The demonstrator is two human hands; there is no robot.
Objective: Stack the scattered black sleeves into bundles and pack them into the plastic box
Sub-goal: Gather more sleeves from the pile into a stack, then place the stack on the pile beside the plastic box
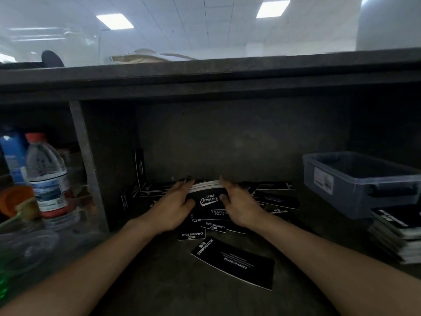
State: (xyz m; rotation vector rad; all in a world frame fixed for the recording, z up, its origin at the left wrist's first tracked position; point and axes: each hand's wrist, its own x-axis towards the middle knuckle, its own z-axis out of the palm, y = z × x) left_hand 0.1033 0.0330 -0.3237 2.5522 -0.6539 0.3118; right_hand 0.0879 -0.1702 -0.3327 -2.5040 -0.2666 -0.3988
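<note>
Dark tabletop (159, 281), recessed under a shelf (205, 74); office ceiling lights beyond. Bundle (206, 192) stands on edge at the back. Left hand (169, 205) and right hand (241, 206) clamp it from both sides, fingers (182, 187) curled round it, probably squaring the edges. Loose sleeves (234, 263) lie around the bundle. Box (355, 188) is right of the bundle, stack (396, 236) further right, bottle (47, 176) far left.
</note>
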